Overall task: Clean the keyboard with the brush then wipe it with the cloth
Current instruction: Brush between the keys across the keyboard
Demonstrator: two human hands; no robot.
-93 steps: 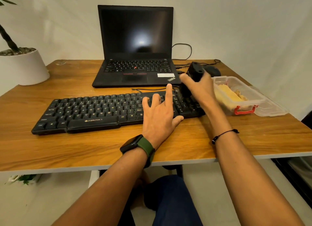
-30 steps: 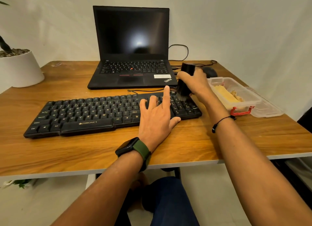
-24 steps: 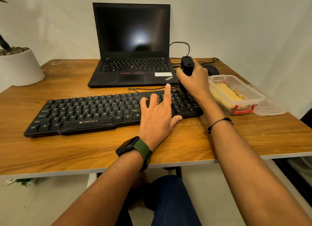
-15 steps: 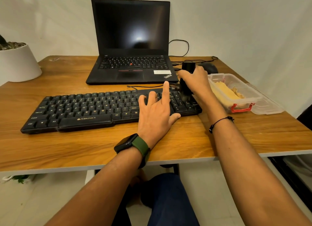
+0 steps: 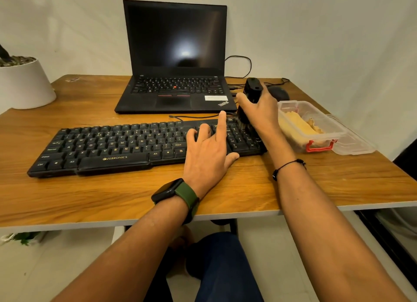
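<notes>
under my left hand (image 5: 208,151) lies the right half of the long black plastic keyboard (image 5: 126,147), which sits flat on the wooden table (image 5: 225,188). that hand is spread loosely open, palm down, fingertips resting on the keys with the index finger stretched furthest forward, thumb lying against the keyboard's near edge; it holds nothing. a black smartwatch with a green strap (image 5: 176,194) sits on that wrist.

just to the right of it, my right hand (image 5: 259,110) is curled around the black stubby-handled brush (image 5: 251,94), thumb on the left side of the handle, fingers wrapped behind. the brush stands nearly upright, its dark bristles down on the far right corner of the keyboard. a thin black cord bracelet (image 5: 288,166) circles that wrist.

right of the right hand, close beside it, stands a clear plastic box with a red latch (image 5: 325,141), and the yellow cloth (image 5: 297,126) lies folded inside it. the box's clear lid (image 5: 354,143) rests against its right side.

beyond both hands an open black laptop (image 5: 176,57) faces me, screen dark. behind the right hand i see a black mouse (image 5: 278,93). far to the left of my left hand stands a white plant pot (image 5: 24,87).
</notes>
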